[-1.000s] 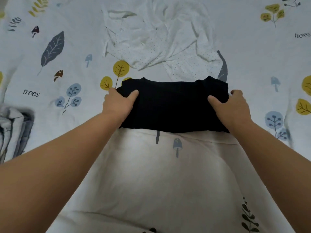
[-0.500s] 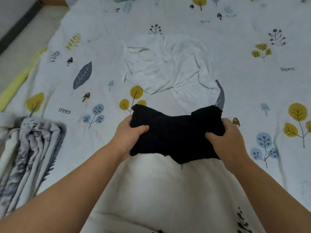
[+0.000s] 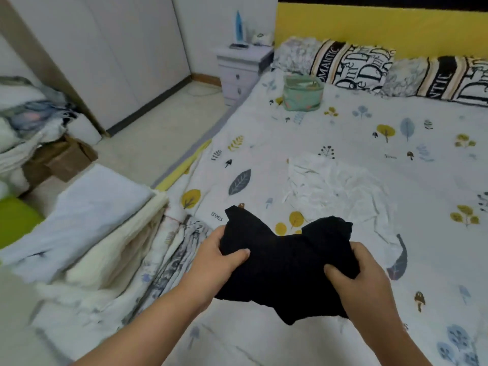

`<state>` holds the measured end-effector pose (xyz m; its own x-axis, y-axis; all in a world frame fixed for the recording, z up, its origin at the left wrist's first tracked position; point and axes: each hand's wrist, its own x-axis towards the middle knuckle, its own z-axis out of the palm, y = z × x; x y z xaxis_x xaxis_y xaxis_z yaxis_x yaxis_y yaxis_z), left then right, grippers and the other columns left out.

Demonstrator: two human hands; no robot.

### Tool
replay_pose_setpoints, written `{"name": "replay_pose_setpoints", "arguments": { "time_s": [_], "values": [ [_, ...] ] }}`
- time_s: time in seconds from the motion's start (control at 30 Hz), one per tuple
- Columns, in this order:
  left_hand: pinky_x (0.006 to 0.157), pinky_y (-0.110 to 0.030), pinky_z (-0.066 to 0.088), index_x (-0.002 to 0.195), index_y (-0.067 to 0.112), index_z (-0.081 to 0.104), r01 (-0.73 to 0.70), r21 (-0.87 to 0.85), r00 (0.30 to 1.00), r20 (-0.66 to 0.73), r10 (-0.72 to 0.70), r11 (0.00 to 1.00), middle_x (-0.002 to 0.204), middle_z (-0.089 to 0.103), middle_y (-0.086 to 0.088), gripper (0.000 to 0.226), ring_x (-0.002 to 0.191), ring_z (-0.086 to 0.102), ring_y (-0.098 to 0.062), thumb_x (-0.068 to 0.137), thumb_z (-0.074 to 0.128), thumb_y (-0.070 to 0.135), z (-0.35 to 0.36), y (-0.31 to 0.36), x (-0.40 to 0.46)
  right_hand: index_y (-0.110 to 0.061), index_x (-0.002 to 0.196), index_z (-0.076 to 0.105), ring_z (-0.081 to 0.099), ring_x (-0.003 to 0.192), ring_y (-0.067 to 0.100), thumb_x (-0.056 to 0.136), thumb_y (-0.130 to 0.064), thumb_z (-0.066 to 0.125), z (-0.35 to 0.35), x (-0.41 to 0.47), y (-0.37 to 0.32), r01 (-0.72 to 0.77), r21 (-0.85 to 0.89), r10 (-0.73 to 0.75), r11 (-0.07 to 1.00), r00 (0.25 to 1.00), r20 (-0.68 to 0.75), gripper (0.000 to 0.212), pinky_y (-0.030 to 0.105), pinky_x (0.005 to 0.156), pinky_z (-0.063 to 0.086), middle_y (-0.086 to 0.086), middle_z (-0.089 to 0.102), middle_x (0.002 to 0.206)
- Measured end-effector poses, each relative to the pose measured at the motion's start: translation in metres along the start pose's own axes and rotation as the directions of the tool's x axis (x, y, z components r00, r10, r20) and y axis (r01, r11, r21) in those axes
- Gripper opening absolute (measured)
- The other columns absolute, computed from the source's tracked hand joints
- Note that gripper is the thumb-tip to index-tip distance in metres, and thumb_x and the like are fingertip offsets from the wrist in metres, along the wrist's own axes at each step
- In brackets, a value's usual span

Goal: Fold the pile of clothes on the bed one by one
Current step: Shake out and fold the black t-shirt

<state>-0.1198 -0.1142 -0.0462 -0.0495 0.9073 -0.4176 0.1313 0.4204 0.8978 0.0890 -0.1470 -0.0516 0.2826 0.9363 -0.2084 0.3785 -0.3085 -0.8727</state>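
Above the bed (image 3: pixel 343 133), left hand (image 3: pixel 214 256) and right hand (image 3: pixel 361 273) each grip the folded black garment (image 3: pixel 285 262).

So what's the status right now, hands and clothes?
Left hand and right hand both grip the folded black top, lifted off the bed. White garment unfolded beyond. Nothing in the way.

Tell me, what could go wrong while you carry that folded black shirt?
1. Both hands, left hand and right hand, grip only the ends of the black garment, and its middle sags, so the fold may come undone.
2. The white clothes lie crumpled just beyond; setting the black one down on them could muddle things.
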Motion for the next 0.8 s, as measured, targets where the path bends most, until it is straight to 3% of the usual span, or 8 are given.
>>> {"name": "replay_pose_setpoints", "arguments": {
  "time_s": [0.23, 0.37, 0.53, 0.73, 0.8],
  "values": [
    [0.074, -0.015, 0.05, 0.105, 0.035, 0.055, -0.082, -0.094, 0.974, -0.217, 0.06, 0.992, 0.105, 0.065, 0.013, 0.037, 0.095, 0.063, -0.002, 0.083, 0.064, 0.007, -0.118, 0.029, -0.031, -0.021, 0.097, 0.056, 0.058, 0.081, 0.014, 0.083, -0.007, 0.061, 0.076, -0.007, -0.105, 0.1, -0.01, -0.098, 0.995, 0.986, 0.132, 0.021, 0.039, 0.072, 0.051, -0.004, 0.061, 0.087],
    [0.077, -0.023, 0.051, 0.105, 0.032, 0.056, -0.124, -0.189, 0.921, -0.388, 0.042, 0.974, 0.103, 0.067, 0.009, 0.034, 0.095, 0.064, -0.008, 0.084, 0.064, 0.007, -0.183, 0.035, -0.042, -0.02, 0.089, 0.054, 0.059, 0.08, 0.019, 0.083, -0.004, 0.06, 0.126, -0.001, -0.162, 0.16, 0.024, -0.161, 0.987, 0.96, 0.231, 0.018, 0.041, 0.072, 0.053, 0.0, 0.061, 0.085],
    [0.08, -0.027, 0.049, 0.101, 0.035, 0.053, -0.198, -0.266, 0.813, -0.582, 0.007, 0.943, 0.103, 0.064, 0.011, 0.032, 0.096, 0.062, -0.008, 0.086, 0.062, 0.008, -0.242, 0.028, -0.045, -0.019, 0.087, 0.054, 0.058, 0.078, 0.019, 0.082, -0.004, 0.061, 0.197, 0.022, -0.223, 0.289, -0.01, -0.259, 0.957, 0.871, 0.418, 0.016, 0.031, 0.062, 0.046, 0.001, 0.06, 0.084],
    [0.088, -0.028, 0.042, 0.116, 0.032, 0.046, -0.247, -0.37, 0.707, -0.701, -0.095, 0.896, 0.107, 0.059, 0.016, 0.038, 0.103, 0.056, -0.004, 0.088, 0.059, 0.01, -0.273, 0.01, -0.032, -0.016, 0.091, 0.056, 0.057, 0.075, 0.016, 0.082, -0.002, 0.062, 0.287, 0.06, -0.265, 0.369, -0.052, -0.26, 0.928, 0.74, 0.62, 0.018, 0.026, 0.061, 0.045, 0.003, 0.06, 0.085],
    [0.096, -0.03, 0.042, 0.127, 0.024, 0.044, -0.214, -0.4, 0.681, -0.715, -0.157, 0.891, 0.116, 0.057, 0.011, 0.043, 0.11, 0.055, -0.012, 0.089, 0.059, 0.012, -0.278, 0.0, -0.025, -0.011, 0.096, 0.058, 0.058, 0.074, 0.016, 0.082, -0.001, 0.063, 0.312, 0.07, -0.27, 0.377, -0.054, -0.252, 0.924, 0.712, 0.655, 0.018, 0.026, 0.061, 0.046, 0.006, 0.061, 0.086]
  ]
}}
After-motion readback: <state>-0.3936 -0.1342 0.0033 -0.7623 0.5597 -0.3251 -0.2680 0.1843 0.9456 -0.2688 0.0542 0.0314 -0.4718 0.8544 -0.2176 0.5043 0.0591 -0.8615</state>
